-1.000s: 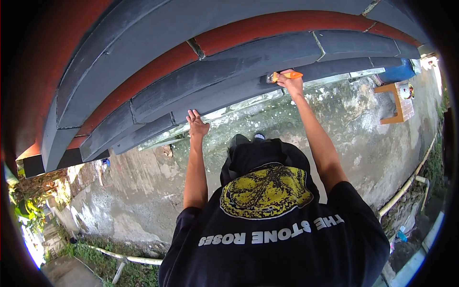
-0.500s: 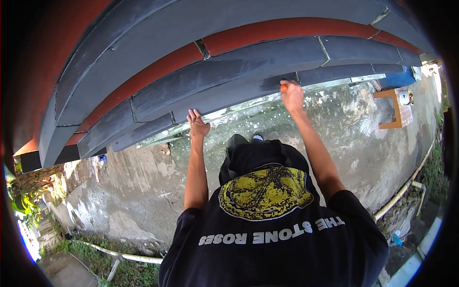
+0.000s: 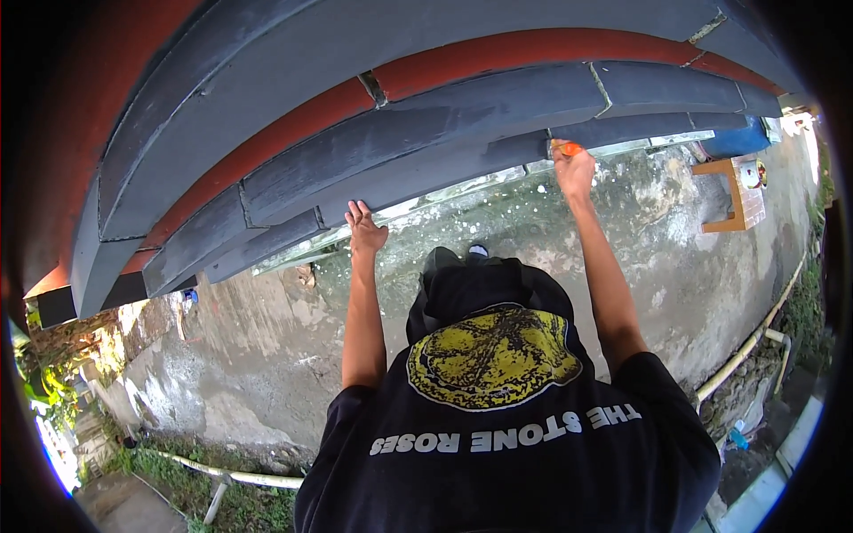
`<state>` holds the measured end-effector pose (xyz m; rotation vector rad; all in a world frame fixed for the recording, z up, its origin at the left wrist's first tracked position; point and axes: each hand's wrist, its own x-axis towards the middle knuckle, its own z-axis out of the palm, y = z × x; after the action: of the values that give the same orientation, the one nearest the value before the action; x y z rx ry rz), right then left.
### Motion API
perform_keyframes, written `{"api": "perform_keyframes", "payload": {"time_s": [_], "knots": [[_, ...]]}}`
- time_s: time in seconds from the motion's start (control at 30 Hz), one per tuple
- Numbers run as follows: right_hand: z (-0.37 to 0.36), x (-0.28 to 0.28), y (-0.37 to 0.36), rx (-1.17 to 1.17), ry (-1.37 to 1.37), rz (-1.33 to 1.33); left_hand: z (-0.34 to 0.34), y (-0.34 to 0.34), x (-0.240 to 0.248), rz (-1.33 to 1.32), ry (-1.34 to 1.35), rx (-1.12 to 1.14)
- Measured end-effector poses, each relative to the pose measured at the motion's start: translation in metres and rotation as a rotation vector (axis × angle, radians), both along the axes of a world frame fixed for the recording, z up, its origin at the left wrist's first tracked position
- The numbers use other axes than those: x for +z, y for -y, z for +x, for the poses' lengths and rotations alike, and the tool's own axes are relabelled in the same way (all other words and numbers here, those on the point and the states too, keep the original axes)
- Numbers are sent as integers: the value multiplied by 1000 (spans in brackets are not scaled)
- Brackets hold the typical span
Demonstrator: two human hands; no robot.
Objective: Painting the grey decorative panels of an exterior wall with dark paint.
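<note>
My right hand (image 3: 576,176) grips a paintbrush with an orange handle (image 3: 569,149). Its bristle end meets the lowest dark grey slab (image 3: 444,172) beside a narrow vertical joint. Left of the brush, a darker, wet-looking patch (image 3: 518,149) marks that slab. Farther left, my left hand (image 3: 364,231) rests with fingers extended against the slab's lower edge, holding nothing. Above are more curved grey slabs (image 3: 480,105) with a red band (image 3: 498,55) between them.
A brown wooden stool (image 3: 737,197) with a small round container (image 3: 753,173) on it stands at right, near a blue drum (image 3: 739,140). Stained concrete ground (image 3: 267,355) lies around me. Pale pipes (image 3: 253,480) run along the grassy edges.
My right hand has moved to the right along the lowest slab with the paintbrush, and the brush now shows more of its handle. My left hand has stayed almost in place.
</note>
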<state>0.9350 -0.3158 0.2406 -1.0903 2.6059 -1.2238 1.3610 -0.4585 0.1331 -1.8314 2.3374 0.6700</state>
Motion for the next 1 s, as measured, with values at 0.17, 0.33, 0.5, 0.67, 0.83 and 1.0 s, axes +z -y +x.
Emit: {"api": "perform_keyframes", "payload": {"time_s": [0.17, 0.33, 0.5, 0.67, 0.83, 1.0], "knots": [[33, 2, 8, 93, -110, 37, -10, -3, 12, 10, 67, 31], [156, -11, 45, 490, 27, -19, -10, -1, 10, 0, 70, 26], [178, -9, 62, 479, 364, -151, -5, 1, 11, 49, 32, 23], [72, -41, 37, 175, 140, -155, -8, 1, 16, 25, 39, 27], [13, -12, 14, 92, -46, -76, -2, -2, 17, 23, 26, 60], [67, 6, 28, 142, -227, -100, -10, -7, 31, 49, 49, 80]]}}
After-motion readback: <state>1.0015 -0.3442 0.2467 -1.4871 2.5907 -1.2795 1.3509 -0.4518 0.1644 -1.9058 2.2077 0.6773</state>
